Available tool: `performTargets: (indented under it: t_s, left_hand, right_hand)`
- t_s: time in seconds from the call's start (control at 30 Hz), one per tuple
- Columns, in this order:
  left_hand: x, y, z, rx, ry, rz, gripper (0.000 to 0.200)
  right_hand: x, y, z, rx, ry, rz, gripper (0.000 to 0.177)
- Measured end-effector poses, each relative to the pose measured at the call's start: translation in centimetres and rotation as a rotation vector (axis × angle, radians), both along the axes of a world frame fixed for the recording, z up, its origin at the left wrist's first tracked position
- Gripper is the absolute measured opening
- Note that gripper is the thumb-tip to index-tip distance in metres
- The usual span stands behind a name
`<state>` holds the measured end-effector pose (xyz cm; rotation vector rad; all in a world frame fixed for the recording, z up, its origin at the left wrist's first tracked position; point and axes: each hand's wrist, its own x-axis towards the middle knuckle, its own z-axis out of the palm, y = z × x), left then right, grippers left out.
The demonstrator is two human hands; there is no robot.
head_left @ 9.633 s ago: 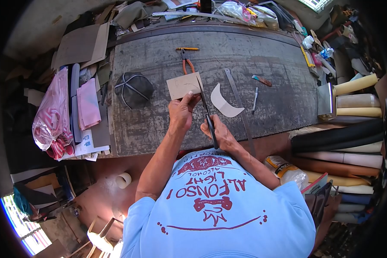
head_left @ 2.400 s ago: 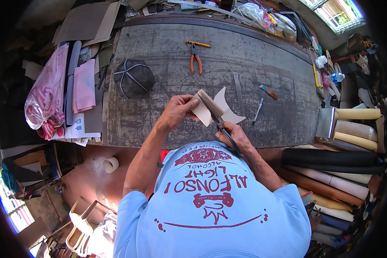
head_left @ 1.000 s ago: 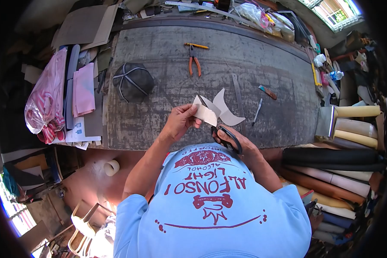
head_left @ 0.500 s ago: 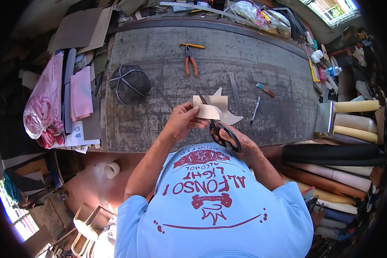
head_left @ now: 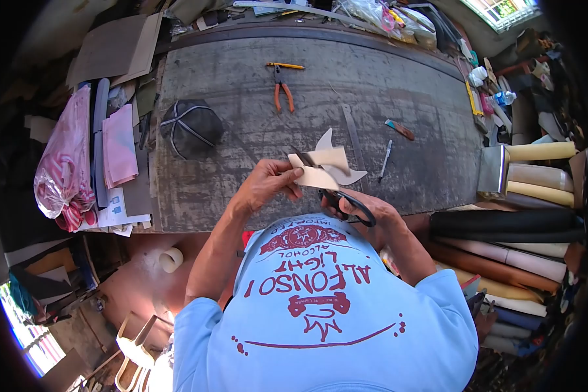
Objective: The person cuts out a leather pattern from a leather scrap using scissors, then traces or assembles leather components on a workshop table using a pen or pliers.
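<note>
My left hand (head_left: 268, 186) pinches the left end of a beige sheet (head_left: 317, 178) above the table's front edge. In my right hand (head_left: 366, 209) are black-handled scissors (head_left: 356, 206), their blades passing through the sheet, which is parted into an upper and a lower flap. A pale curved, pointed piece (head_left: 325, 140) lies on the table beneath the sheet, partly covered by it. Just right of it is a metal ruler (head_left: 353, 134).
On the dark table (head_left: 242, 85) are orange-handled pliers (head_left: 283, 91), a yellow pencil-like tool (head_left: 286, 65), a dark cap (head_left: 193, 127), a pen (head_left: 386, 159) and a knife (head_left: 400, 129). Material rolls (head_left: 509, 225) are stacked at the right.
The cut in the beige sheet has lengthened, and its two flaps stand further apart. The view has shifted slightly, moving the table items a little left in the frame.
</note>
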<state>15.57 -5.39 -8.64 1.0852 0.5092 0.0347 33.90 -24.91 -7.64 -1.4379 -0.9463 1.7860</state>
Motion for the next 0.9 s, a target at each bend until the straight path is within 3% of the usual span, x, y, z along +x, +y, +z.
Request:
performTargets:
  t_s: [0.07,0.23,0.43,0.63,0.9]
  left_hand:
    - [0.2,0.4,0.5,0.059,0.008,0.032,0.028]
    - [-0.2,0.7,1.7,0.017,0.026,0.037,0.028]
    - [-0.5,1.4,0.2,0.216,0.052,-0.058,0.025]
    - [-0.4,0.1,0.5,-0.074,0.007,0.083,0.022]
    - [-0.2,-1.2,-0.4,-0.061,-0.044,0.175,0.024]
  right_hand:
    - [-0.1,0.1,-0.3,-0.006,-0.102,0.013,0.085]
    - [-0.7,0.0,-1.6,0.037,-0.065,-0.031,0.088]
    - [-1.1,-0.4,-1.9,0.074,-0.082,-0.044,0.095]
    - [-1.2,-0.4,-0.6,0.061,-0.088,-0.015,0.104]
    - [-1.1,-0.3,-0.7,0.058,-0.102,0.026,0.109]
